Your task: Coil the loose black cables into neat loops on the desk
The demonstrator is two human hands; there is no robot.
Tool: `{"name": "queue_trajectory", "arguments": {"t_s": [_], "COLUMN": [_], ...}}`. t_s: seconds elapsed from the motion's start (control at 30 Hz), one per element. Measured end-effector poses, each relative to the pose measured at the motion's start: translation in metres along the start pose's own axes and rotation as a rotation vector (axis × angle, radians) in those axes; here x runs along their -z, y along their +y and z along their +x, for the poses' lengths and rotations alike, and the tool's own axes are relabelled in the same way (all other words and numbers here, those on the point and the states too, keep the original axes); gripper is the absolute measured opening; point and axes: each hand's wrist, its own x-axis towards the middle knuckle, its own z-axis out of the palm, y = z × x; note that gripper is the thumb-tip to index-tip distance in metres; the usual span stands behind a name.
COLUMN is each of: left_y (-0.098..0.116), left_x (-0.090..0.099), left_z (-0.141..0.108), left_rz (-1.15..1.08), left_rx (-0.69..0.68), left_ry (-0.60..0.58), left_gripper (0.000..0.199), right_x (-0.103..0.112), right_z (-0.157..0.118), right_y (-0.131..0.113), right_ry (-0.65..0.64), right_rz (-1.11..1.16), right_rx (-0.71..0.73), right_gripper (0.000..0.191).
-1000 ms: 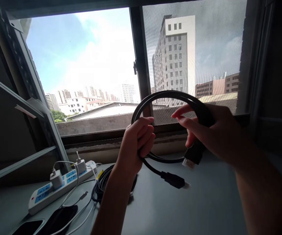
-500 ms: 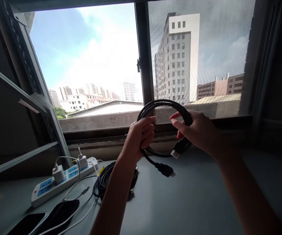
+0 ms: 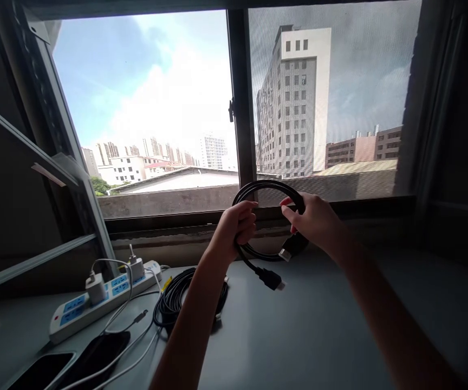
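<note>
A black HDMI cable [image 3: 267,185], wound into a loop, is held up above the table between my two hands. My left hand [image 3: 234,226] is closed around the loop's left side. On the right side, my right hand [image 3: 309,214] grips the coil between thumb and fingers. One plug [image 3: 271,278] hangs from a short tail below my left hand. The other plug [image 3: 293,247] sticks out under my right hand, its metal tip pointing down and left. Parts of the coil are hidden behind the fingers.
On the grey table [image 3: 299,336], a second coil of black cable [image 3: 175,295] lies beside my left forearm. A white power strip [image 3: 108,298] holds chargers with white cords. Two dark phones [image 3: 104,352] lie at the lower left. A window [image 3: 242,108] rises behind the table.
The loop has become a little smaller and its top sits lower. My right hand has moved slightly left, closer to my left hand, which stays nearly in place.
</note>
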Motion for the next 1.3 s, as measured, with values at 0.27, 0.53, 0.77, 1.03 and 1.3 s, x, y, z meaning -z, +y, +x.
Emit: {"name": "queue_trajectory", "arguments": {"t_s": [0.27, 0.53, 0.77, 1.03, 1.3], "left_y": [-0.009, -0.037, -0.064, -0.049, -0.107], "left_x": [0.001, 0.013, 0.014, 0.014, 0.05], "left_z": [0.004, 0.028, 0.039, 0.035, 0.059], "left_rz": [0.008, 0.146, 0.239, 0.256, 0.456], "left_rx": [-0.001, 0.075, 0.087, -0.002, 0.305], "left_ry": [-0.022, 0.013, 0.089, 0.169, 0.245], "left_gripper": [0.041, 0.033, 0.032, 0.043, 0.022], "right_x": [0.002, -0.02, -0.042, -0.048, -0.089], "right_z": [0.002, 0.019, 0.023, 0.024, 0.028], "right_y": [0.003, 0.028, 0.046, 0.037, 0.076], "right_ry": [-0.036, -0.271, -0.454, -0.379, -0.631], "right_rz": [-0.116, -0.268, -0.433, -0.449, -0.461], "right_rx": [-0.049, -0.121, -0.195, -0.151, -0.28], "right_gripper": [0.023, 0.021, 0.017, 0.027, 0.028]}}
